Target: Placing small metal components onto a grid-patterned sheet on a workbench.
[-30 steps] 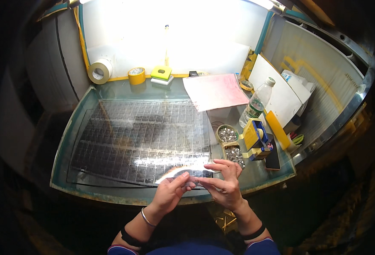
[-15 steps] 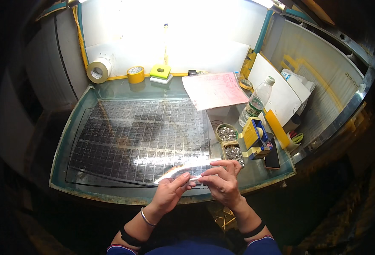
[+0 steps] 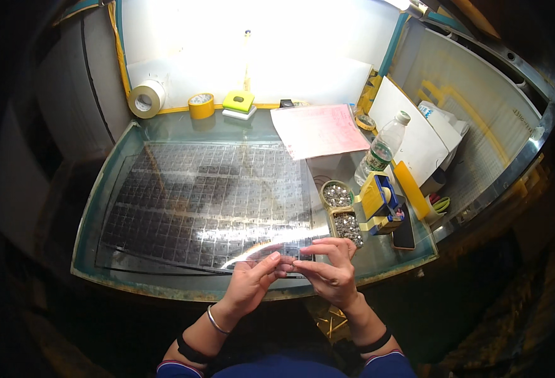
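A clear sheet (image 3: 183, 208) printed with a grid of dark rectangles lies across the glass tabletop. Its near right edge curves up toward me, with a bright band of glare along the bend. My left hand (image 3: 247, 285) pinches this edge between thumb and fingers. Beside it, my right hand (image 3: 331, 272) has thumb and fingertip pressed together at the same edge, the other fingers raised over the sheet. Whether a small piece sits between the right fingertips cannot be made out. Both hands are at the table's front edge, their fingertips almost touching.
Just beyond my right hand stand a round tub (image 3: 337, 194) and a square tub (image 3: 347, 228) of small metallic pieces. A tape dispenser (image 3: 377, 196), phone (image 3: 403, 230) and plastic bottle (image 3: 381, 150) are at right. Pink paper (image 3: 321, 130) and tape rolls (image 3: 201, 106) lie farther back.
The glare near my fingers has narrowed, and more of the dark grid shows beside my right fingertips. Both hands stay in nearly the same place, still pinching.
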A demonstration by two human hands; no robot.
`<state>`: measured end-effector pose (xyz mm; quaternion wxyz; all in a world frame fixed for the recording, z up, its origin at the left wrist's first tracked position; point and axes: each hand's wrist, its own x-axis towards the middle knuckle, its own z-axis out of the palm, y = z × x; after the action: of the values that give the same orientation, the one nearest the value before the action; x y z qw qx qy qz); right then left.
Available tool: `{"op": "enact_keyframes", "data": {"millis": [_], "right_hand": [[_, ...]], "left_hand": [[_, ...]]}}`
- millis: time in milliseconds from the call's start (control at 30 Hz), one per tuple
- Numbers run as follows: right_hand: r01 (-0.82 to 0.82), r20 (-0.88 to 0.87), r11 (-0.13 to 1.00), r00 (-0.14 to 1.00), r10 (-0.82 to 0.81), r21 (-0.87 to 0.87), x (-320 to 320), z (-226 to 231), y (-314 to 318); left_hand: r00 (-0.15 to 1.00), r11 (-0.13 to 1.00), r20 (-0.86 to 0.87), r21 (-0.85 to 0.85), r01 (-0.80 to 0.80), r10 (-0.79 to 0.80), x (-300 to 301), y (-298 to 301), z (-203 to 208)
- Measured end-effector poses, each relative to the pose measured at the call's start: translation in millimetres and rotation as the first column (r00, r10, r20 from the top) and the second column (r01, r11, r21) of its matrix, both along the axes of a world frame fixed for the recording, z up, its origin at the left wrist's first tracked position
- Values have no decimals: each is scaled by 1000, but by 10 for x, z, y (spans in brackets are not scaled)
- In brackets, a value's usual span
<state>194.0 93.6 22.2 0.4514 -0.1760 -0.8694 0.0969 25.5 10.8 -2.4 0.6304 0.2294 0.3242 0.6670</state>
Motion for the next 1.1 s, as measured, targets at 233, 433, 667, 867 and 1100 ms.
{"op": "enact_keyframes", "data": {"millis": [233, 433, 667, 867, 1100], "right_hand": [[41, 3, 999, 999, -41, -36, -1, -10, 1], [4, 5, 1000, 1000, -4, -9, 6, -24, 1], [12, 40, 1000, 999, -13, 19, 20, -1, -31], [18, 61, 999, 998, -20, 37, 16, 6, -44], [24, 98, 993, 995, -35, 113, 9, -15, -4]], "left_hand": [[999, 1000, -32, 2, 23, -23, -13, -10, 18], [999, 1000, -36, -7, 25, -25, -18, -11, -1], [1000, 999, -12, -35, 7, -7, -1, -8, 29], [999, 999, -38, -14, 31, -32, -18, -11, 2], [1000, 1000, -16, 15, 21, -21, 16, 0, 28]]}}
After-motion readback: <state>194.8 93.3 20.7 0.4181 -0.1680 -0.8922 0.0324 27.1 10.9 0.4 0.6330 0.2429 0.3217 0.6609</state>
